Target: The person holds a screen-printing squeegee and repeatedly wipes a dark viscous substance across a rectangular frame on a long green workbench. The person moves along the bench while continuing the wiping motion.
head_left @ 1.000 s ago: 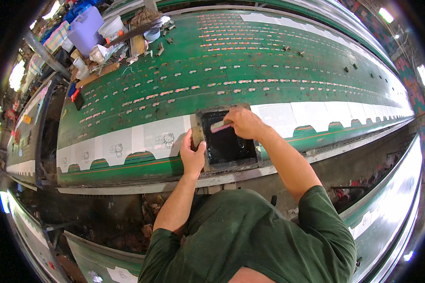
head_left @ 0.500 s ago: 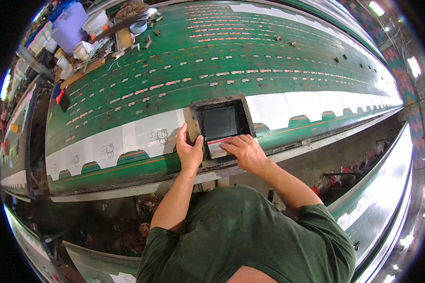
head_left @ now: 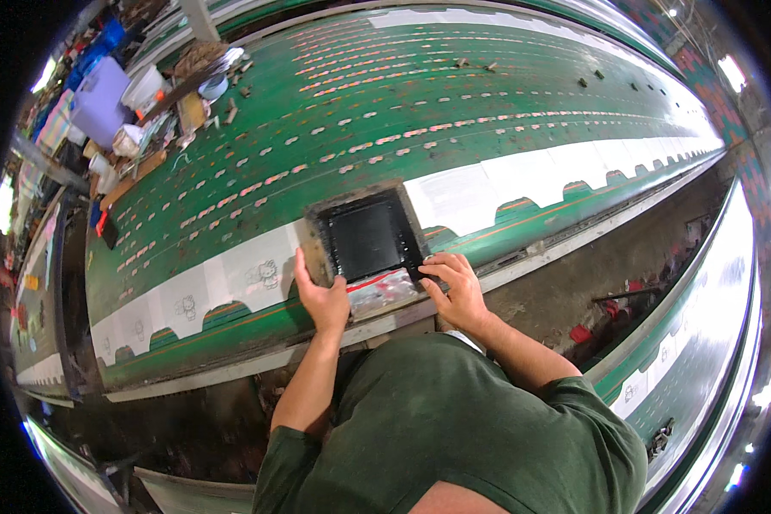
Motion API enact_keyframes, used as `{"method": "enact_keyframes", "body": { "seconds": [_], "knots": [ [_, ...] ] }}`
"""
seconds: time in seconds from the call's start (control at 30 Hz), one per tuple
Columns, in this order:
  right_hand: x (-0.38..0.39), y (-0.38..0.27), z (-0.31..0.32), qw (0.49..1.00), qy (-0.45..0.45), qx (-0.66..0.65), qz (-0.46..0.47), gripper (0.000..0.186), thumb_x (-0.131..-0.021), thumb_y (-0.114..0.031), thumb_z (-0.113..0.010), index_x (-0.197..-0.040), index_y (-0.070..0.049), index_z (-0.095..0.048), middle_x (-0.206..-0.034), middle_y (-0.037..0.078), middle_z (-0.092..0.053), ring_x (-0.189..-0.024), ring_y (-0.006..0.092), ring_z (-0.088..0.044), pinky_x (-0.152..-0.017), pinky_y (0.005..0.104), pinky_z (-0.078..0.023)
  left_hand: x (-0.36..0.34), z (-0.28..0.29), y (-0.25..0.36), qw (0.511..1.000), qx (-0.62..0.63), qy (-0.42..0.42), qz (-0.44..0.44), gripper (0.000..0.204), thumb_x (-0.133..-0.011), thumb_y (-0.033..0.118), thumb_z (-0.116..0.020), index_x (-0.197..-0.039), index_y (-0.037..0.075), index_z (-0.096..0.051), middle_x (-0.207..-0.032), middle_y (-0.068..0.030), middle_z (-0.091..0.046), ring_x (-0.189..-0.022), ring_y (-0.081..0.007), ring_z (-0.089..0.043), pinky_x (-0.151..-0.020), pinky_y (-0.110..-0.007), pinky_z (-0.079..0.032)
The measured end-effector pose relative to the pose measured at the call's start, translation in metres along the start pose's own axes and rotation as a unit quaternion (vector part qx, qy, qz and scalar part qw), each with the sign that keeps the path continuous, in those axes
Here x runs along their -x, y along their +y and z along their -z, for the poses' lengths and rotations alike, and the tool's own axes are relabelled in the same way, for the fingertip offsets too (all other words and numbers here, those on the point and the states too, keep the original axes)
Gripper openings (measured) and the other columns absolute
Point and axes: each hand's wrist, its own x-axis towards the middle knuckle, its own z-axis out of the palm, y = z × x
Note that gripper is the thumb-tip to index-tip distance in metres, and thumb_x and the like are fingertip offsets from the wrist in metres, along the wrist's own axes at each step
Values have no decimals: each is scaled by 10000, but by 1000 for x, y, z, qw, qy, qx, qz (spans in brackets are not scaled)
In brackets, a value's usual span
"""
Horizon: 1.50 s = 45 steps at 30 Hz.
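Note:
A square screen-printing frame (head_left: 317, 244) with a dark mesh and black ink inside stands on the green table, along the row of white pieces. My left hand (head_left: 324, 301) grips its left side, with the thumb on the near rim. At the right side, the bent fingers and thumb of my right hand (head_left: 456, 289) hold the near right corner. Lying inside the near end is a squeegee (head_left: 384, 293) with a pale, stained body and a red strip; neither hand is on it. White pieces (head_left: 218, 278) left of the frame bear cartoon cat outlines, while those at its right (head_left: 463, 195) look blank.
The long green table (head_left: 257, 158) carries rows of small coloured prints. Clutter at the far left includes a purple jug (head_left: 100, 103), a white tub (head_left: 144, 90) and a blue bowl (head_left: 214, 86). A metal rail (head_left: 522, 259) runs along the near edge. Another table (head_left: 668, 360) stands at right.
My right hand has let go of the squeegee and moved to the frame's right side. The squeegee now rests at the near end. The whole view has turned slightly.

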Motion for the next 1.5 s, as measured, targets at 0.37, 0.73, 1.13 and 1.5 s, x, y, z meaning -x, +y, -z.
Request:
{"method": "enact_keyframes", "body": {
  "seconds": [0.37, 0.73, 1.13, 1.5],
  "knots": [
    [39, 124, 113, 984, 43, -141, -102, 257, -968, -66, -815, -1225, -48, -821, -1291, 161, -813, -1330, 383, -707, -1173, 504, -527, 51, -150, 63, 998, 44, 3, -39, 976, -830, -101, -716, -1748, -21, -393, -1749, -211, -498, -1634, -334, -476, -1365, -428, -343],
    [15, 153, 189, 985, -46, -1, 168, 395, -874, -80, -881, -1262, -76, -804, -1299, 126, -759, -1322, 374, -685, -1076, 529, -563, 66, -228, 72, 998, 56, -3, 2, 985, -820, -114, -732, -1742, -23, -400, -1709, -242, -525, -1608, -341, -498, -1341, -434, -368],
    [-59, 145, 174, 919, -259, 149, 259, 278, -893, -76, -731, -1166, -81, -785, -1109, 126, -760, -1083, 345, -757, -956, 474, -610, 63, -228, 68, 991, 110, -24, 73, 902, -917, -101, -757, -1743, -12, -405, -1707, -200, -536, -1561, -282, -542, -1306, -395, -405],
    [-182, 190, 135, 960, -189, 99, 180, 330, -906, 10, -681, -1204, -58, -808, -1188, 193, -773, -1158, 449, -736, -1012, 549, -598, 35, -201, 68, 962, 186, -109, 167, 768, -1011, -109, -739, -1707, -5, -432, -1596, -193, -623, -1457, -246, -619, -1245, -374, -457]
  ]
}}
